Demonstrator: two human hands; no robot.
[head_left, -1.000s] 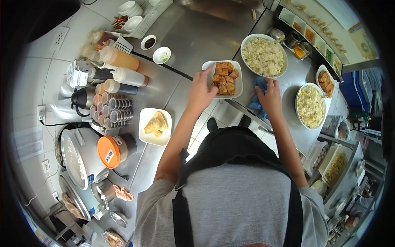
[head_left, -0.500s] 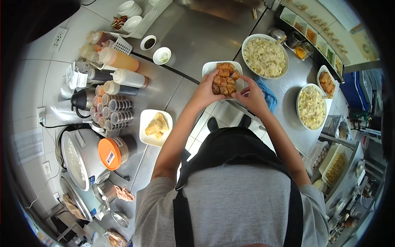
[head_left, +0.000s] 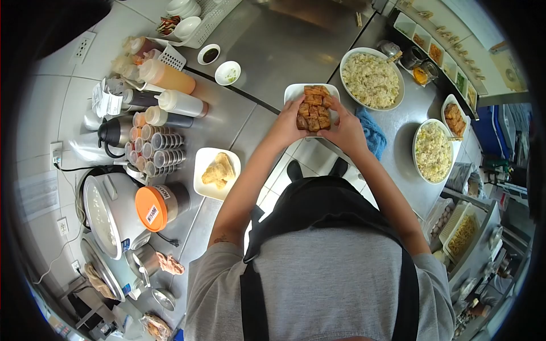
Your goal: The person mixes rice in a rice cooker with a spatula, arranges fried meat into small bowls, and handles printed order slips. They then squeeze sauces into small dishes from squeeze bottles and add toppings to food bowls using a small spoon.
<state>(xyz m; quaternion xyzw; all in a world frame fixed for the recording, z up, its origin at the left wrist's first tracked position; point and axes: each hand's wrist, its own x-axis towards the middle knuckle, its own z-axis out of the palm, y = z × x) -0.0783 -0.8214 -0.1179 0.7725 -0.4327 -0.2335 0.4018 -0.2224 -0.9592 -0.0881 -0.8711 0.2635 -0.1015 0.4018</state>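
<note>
Browned, cut pieces of fried meat (head_left: 314,109) are bunched in short rows on a white square dish (head_left: 291,91) at the counter edge. My left hand (head_left: 287,124) presses against the left side of the pieces, fingers curved along them. From the other side my right hand (head_left: 346,129) closes on the right side of the same pieces, its thumb low near the front. Part of the dish is hidden under the meat and hands. Just right of the dish lies a blue cloth (head_left: 372,133).
Two big bowls of fried rice (head_left: 372,79) (head_left: 433,150) stand to the right. Left, a square plate (head_left: 200,179) holds a pale golden fried piece. Sauce bottles (head_left: 168,77), lidded cups (head_left: 168,149), a rice cooker (head_left: 105,213) and an orange-lidded tub (head_left: 152,209) line the left side.
My right hand has moved in and now closes along the meat's right side. The pieces look more tightly lined up. My left hand keeps its place on the left side.
</note>
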